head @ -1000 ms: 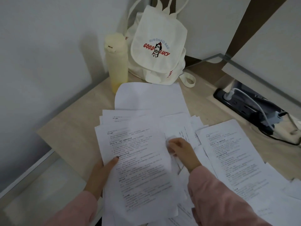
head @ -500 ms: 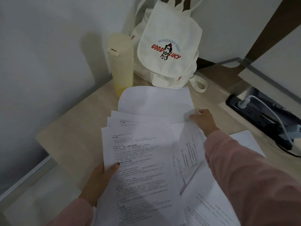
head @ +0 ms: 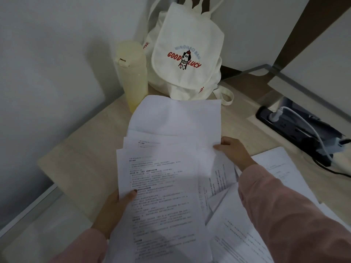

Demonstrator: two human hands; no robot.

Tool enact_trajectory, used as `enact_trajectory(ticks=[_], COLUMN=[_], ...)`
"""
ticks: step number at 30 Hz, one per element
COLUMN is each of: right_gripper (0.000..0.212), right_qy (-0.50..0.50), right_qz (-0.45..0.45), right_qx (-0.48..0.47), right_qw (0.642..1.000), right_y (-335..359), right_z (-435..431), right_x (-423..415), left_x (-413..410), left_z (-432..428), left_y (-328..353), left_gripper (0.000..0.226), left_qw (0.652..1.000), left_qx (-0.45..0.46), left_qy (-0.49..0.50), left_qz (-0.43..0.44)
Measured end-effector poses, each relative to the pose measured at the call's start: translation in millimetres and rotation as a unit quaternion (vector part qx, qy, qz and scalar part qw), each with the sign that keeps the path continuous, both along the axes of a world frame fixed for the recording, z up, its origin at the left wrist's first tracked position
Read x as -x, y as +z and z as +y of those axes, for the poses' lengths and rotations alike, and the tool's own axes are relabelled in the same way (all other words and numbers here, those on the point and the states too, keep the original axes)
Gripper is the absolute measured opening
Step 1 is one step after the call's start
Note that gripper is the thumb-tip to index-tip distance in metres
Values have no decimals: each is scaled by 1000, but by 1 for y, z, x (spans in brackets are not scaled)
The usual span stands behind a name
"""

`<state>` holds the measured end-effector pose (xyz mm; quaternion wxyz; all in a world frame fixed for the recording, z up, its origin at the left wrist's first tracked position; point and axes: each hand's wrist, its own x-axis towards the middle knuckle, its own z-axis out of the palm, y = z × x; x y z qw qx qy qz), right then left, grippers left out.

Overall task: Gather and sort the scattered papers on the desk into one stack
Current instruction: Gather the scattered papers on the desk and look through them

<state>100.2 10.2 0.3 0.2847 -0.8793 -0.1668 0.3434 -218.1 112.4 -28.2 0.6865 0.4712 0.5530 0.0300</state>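
The light wooden desk (head: pixel 79 168) fills the middle of the view, set into a corner between pale walls. Most of its near and right side is covered by the papers. A fanned bundle of printed sheets (head: pixel 161 196) sits at near centre, with loose printed pages (head: pixel 275 168) spread flat to the right and more overlapping at the near right edge. Beyond the bundle a large blank sheet (head: pixel 176 118) lies with its far edge just beside the bag and the bottle.

A cream canvas backpack (head: pixel 186 54) with a red "GOOD LUCY" print leans upright in the far corner. A pale yellow bottle (head: pixel 133 73) stands just to its left, close to the wall. At far right a black power strip (head: pixel 284 126) lies in a recess with a white cable (head: pixel 307 126) plugged into it.

The left hand (head: pixel 115 207), in a pink sleeve, grasps the left edge of the bundle. Its thumb lies on top of the printed page and its fingers are hidden underneath. The right hand (head: pixel 233 150), also in a pink sleeve, reaches over the loose pages and pinches a paper edge at the near right corner of the blank sheet. Its thumb is on top and its fingers are curled. Whether it holds only that sheet or others beneath it cannot be told.
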Motion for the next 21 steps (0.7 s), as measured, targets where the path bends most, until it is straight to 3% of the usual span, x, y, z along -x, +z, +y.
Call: enact_trajectory(ticks=[4, 6, 9, 15, 17, 21], right_gripper=[33, 25, 25, 19, 17, 14], right_qy=[80, 65, -34, -138, -139, -36], right_qz=[-151, -221, -236, -292, -289, -348], right_qx=[10, -27, -95, -244, -287, -286], right_qw=[985, 973, 966, 914, 903, 892], right_y=[19, 26, 41, 94, 116, 125], right_z=[-19, -28, -40, -65, -74, -89], right_x=[15, 21, 25, 32, 44, 78], left_x=[-2, -3, -4, -6, -8, -12], left_z=[-8, -13, -19, -29, -31, -33], left_y=[5, 5, 9, 19, 23, 30], left_gripper=[13, 26, 37, 35, 33, 23], left_qw=[1000, 1000, 1000, 998, 996, 995], left_qx=[3, 3, 0, 29, 50, 60], left_qy=[-2, -3, -7, 27, 41, 54], left_qz=[-10, -7, -11, -46, -56, -61])
